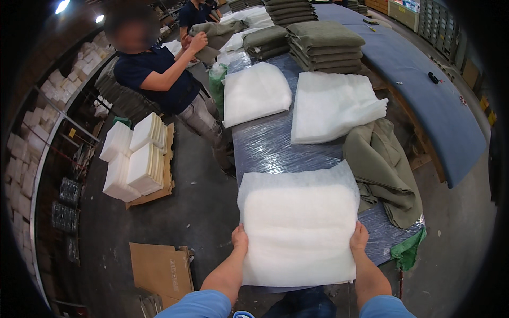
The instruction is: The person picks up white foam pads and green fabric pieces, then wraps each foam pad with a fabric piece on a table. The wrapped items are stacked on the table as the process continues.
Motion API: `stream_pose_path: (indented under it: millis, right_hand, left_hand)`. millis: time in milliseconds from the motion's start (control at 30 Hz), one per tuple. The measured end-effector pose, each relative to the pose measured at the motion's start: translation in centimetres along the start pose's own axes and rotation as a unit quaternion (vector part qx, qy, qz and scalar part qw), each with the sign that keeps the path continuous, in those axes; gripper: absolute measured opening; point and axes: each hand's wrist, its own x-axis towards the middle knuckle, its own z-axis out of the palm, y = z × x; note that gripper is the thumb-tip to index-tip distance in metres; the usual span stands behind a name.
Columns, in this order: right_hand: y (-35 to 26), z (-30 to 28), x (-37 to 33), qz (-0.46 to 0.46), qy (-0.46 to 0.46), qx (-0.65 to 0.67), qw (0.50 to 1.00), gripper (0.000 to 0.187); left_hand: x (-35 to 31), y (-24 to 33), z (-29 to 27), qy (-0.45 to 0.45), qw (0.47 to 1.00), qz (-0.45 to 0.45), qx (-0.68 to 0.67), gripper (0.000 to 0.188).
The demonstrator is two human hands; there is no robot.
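Observation:
In front of me, at the near end of a plastic-wrapped table (pixel 273 151), lies a white foam cushion pad (pixel 299 230) with thin white batting (pixel 323 180) showing beyond its far edge. My left hand (pixel 240 238) grips the pad's left side, fingers curled around the edge. Opposite it, my right hand (pixel 360 236) is closed on the right side, its fingertips partly hidden. To the right of the pad, a crumpled olive fabric cover (pixel 387 175) hangs over the table corner. Farther up sit two folded white batting pieces, one on the left (pixel 257 95) and one on the right (pixel 334 108).
Stacked olive cushions (pixel 326 45) stand at the table's far end. A co-worker (pixel 169 79) at the left handles olive fabric. White foam blocks (pixel 140 153) sit on cardboard on the floor, near a flat carton (pixel 161 270). A long blue-topped table (pixel 419 90) runs along the right.

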Motion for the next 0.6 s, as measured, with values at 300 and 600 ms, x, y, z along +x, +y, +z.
stream_pose_path:
  millis: [300,600]
  right_hand:
    - [2.0,-0.3,0.9,-0.041,0.005,0.061,0.997,0.047]
    - [-2.8,-1.8,6.6,0.031,-0.083,0.156,0.984,0.058]
  left_hand:
    - [1.5,0.0,0.6,-0.122,0.977,-0.016,-0.172,0.056]
    - [5.1,3.4,-0.5,-0.26,0.922,-0.135,-0.252,0.081]
